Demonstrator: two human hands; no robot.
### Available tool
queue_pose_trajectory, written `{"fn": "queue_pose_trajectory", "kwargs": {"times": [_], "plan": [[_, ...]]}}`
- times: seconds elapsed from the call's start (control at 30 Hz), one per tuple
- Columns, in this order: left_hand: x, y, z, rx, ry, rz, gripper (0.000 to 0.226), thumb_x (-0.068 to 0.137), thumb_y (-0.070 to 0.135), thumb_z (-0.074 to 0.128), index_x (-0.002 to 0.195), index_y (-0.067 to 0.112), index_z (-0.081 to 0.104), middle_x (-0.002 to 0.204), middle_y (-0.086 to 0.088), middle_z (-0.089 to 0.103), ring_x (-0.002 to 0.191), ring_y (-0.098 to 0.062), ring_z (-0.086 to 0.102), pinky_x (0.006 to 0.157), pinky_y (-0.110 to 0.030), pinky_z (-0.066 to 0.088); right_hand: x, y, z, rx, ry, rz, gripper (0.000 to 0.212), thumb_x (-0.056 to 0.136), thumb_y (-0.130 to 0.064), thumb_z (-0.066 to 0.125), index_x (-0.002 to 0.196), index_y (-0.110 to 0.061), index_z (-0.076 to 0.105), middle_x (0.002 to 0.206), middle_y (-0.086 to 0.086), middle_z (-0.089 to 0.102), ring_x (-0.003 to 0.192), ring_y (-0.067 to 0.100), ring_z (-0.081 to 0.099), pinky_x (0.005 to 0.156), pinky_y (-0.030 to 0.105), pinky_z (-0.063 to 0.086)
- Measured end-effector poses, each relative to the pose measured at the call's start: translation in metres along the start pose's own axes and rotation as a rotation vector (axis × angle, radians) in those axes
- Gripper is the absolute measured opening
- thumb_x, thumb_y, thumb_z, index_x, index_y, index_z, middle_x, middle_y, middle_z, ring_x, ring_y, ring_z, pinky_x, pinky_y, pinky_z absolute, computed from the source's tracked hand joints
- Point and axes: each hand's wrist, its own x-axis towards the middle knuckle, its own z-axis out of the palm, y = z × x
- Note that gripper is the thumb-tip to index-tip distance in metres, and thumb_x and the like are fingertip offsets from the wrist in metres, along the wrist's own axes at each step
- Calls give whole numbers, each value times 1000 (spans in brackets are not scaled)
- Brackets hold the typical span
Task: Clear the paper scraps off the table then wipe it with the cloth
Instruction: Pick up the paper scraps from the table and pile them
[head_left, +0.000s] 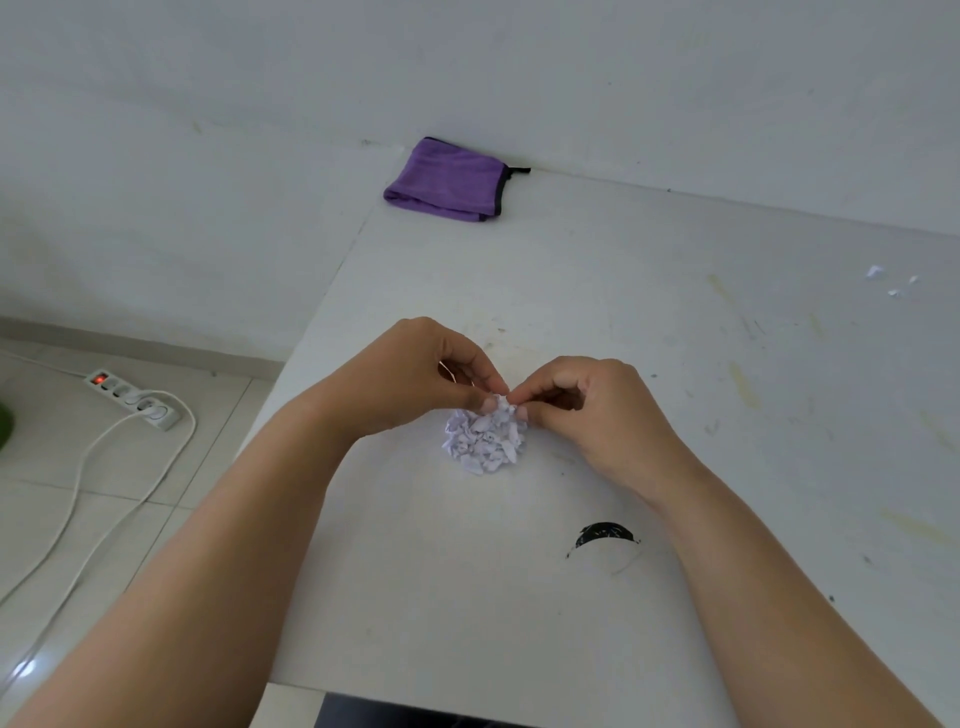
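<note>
A small heap of white paper scraps (484, 441) lies on the white table (597, 291) near its left edge. My left hand (415, 371) and my right hand (587, 405) meet just above the heap's far side, fingertips pinched together on a scrap at its top. A few loose paper scraps (891, 280) lie far off at the right. The folded purple cloth (449, 181) with a black hem rests at the table's far left corner, against the wall.
A black smudge (605, 535) marks the table close to my right forearm. Left of the table, on the tiled floor, lies a white power strip (132, 399) with a lit red switch and trailing cables. The wall runs along the table's far edge.
</note>
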Motion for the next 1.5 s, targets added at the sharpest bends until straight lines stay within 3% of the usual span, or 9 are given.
{"fn": "queue_pose_trajectory", "kwargs": {"times": [0.1, 0.2, 0.4, 0.63, 0.7, 0.87, 1.1, 1.33, 1.5], "plan": [[4, -6, 1, 44, 19, 2, 11, 76, 25, 76, 81, 34, 75, 86, 5, 71, 78, -8, 63, 74, -19, 49, 0, 0, -1, -36, -5, 12, 22, 85, -8, 62, 87, -25, 76, 86, -12, 72, 80, 3, 66, 74, 16, 51], [6, -8, 2, 72, 25, 4, 12, 79, 25, 72, 84, 36, 74, 90, 8, 70, 82, -4, 62, 74, -12, 47, 0, 1, -2, -64, 2, 22, 31, 86, -5, 56, 87, -29, 76, 86, -13, 73, 83, 14, 68, 78, 27, 53], [5, -9, 1, 100, 34, -7, 15, 86, 20, 66, 90, 33, 73, 88, 19, 69, 85, 7, 60, 72, 0, 41, 1, 1, 1, 14, 20, 22, 21, 80, -7, 71, 79, -28, 74, 79, -12, 73, 76, 2, 67, 72, 9, 49], [6, -11, 0, 62, 37, 7, 15, 86, 21, 66, 90, 34, 71, 81, 16, 69, 76, 7, 60, 68, 0, 40, 1, 3, -2, 41, 60, 10, 13, 80, -11, 72, 84, -24, 74, 75, -10, 70, 68, -4, 61, 67, 6, 44], [8, -9, -2, 63, 51, 3, 14, 87, 24, 64, 94, 35, 70, 78, 18, 67, 75, 6, 59, 67, -3, 40, 1, 2, -11, 65, 82, 9, 12, 82, -15, 70, 86, -25, 74, 77, -10, 70, 70, 0, 61, 69, 12, 47], [38, 24, -3, 208, 54, 91, 13, 90, 31, 60, 99, 36, 67, 90, 21, 65, 84, 7, 58, 69, -7, 40, 11, 5, -57, 49, 145, 3, 14, 83, -15, 68, 91, -26, 71, 86, -2, 71, 83, 18, 65, 83, 31, 51], [131, 88, 45, 351, -7, 304, 17, 89, 23, 60, 104, 27, 68, 102, 9, 66, 91, -5, 59, 81, -19, 45, 22, 60, -142, -283, 279, 89, 17, 88, -14, 60, 103, -19, 68, 91, -1, 66, 88, 15, 61, 70, 15, 43], [214, 125, 115, 578, -100, 358, 25, 93, 22, 52, 117, 27, 60, 119, 2, 56, 99, -13, 51, 91, -28, 40, 15, 125, -227, -573, 302, 217, 24, 91, -15, 57, 114, -17, 64, 118, 0, 62, 108, 19, 57, 90, 29, 44], [259, 154, 160, 524, -114, 378, 26, 94, 20, 50, 117, 26, 61, 118, 1, 56, 105, -15, 53, 92, -27, 40, 19, 160, -281, -613, 376, 259, 26, 91, -12, 55, 115, -12, 64, 120, 9, 60, 107, 23, 57, 87, 27, 43]]}}
